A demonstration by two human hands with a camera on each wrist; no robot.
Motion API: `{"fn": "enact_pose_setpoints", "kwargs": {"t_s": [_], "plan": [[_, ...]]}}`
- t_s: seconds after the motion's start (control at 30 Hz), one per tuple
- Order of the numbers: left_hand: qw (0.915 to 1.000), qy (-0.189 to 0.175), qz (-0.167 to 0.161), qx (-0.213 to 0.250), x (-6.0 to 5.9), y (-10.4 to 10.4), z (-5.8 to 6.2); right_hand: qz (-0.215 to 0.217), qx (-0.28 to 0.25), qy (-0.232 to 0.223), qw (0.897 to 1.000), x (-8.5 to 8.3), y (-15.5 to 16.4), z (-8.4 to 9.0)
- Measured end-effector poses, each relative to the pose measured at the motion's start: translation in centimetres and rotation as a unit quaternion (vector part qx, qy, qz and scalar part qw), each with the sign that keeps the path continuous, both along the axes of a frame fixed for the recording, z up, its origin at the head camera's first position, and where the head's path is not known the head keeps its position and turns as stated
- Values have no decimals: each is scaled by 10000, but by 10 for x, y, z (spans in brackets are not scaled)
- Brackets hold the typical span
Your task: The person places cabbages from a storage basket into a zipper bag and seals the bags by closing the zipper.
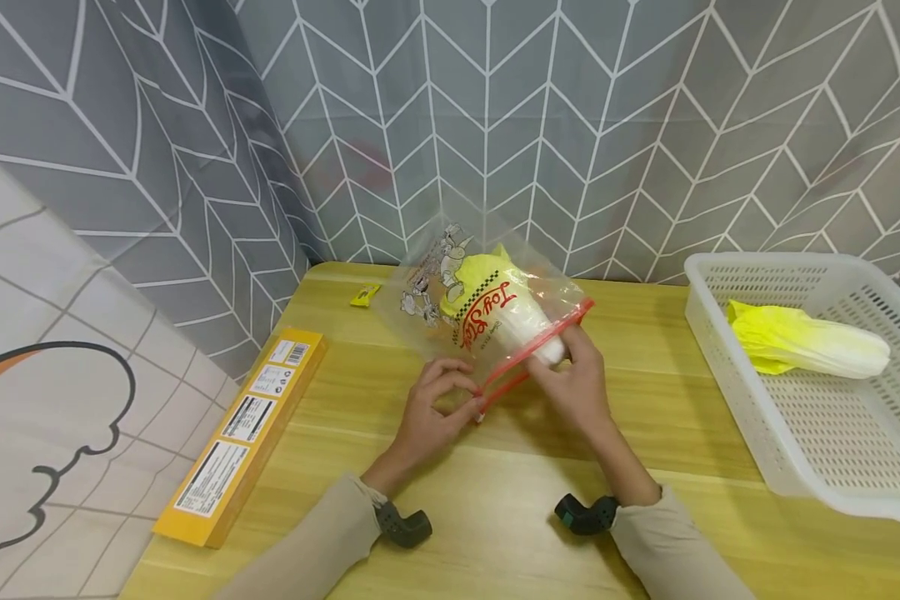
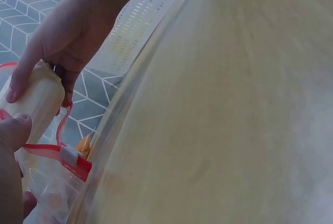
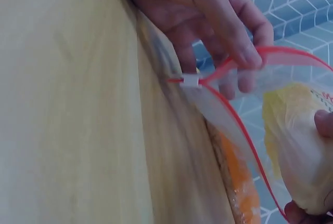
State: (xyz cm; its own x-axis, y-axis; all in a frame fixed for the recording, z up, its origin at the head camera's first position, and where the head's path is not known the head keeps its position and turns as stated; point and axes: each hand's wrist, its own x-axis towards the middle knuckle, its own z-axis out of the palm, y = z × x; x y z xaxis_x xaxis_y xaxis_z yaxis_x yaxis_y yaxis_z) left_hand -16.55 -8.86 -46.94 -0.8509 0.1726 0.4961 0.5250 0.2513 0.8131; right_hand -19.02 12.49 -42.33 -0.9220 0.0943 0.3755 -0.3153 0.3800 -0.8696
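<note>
A clear zip bag (image 1: 412,287) with a red-edged mouth and printed cartoon figures is held up over the table. Inside it lies a napa cabbage (image 1: 521,321), yellow leaves toward the bag's bottom and white base at the mouth. My right hand (image 1: 576,383) grips that white base at the opening; in the left wrist view, thumb and fingers wrap the cabbage (image 2: 44,96). With its thumb and fingers, my left hand (image 1: 437,408) pinches the red edge near the corner. The right wrist view shows a white slider (image 3: 191,80) there and the mouth parted.
At the right stands a white perforated basket (image 1: 750,400) holding another napa cabbage (image 1: 810,342). A long orange box (image 1: 243,437) lies along the table's left side. Toward the back left is a small yellow packet (image 1: 364,295). A patterned grey curtain (image 1: 495,125) hangs behind the table.
</note>
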Motion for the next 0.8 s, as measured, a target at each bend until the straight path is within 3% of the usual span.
{"fn": "enact_pose_setpoints", "kwargs": {"t_s": [0.1,0.23,0.37,0.53,0.67,0.8], "plan": [[9999,-100,14,39,-1,-1,-1,55,-130,-96,9999,1,-6,0],[9998,-200,32,75,-2,-1,-2,230,-251,-679,9971,4,-14,-6],[9996,-253,6,82,-2,-2,-2,778,-311,-1100,9904,5,-18,-13],[9994,-313,-56,107,-2,-3,1,1508,-516,-984,9823,3,-21,-17],[9995,-254,-161,100,-2,-2,1,1519,-840,-785,9817,2,-22,-18],[9994,-14,-322,83,-3,-1,-1,1237,-1049,-579,9851,2,-22,-19]]}}
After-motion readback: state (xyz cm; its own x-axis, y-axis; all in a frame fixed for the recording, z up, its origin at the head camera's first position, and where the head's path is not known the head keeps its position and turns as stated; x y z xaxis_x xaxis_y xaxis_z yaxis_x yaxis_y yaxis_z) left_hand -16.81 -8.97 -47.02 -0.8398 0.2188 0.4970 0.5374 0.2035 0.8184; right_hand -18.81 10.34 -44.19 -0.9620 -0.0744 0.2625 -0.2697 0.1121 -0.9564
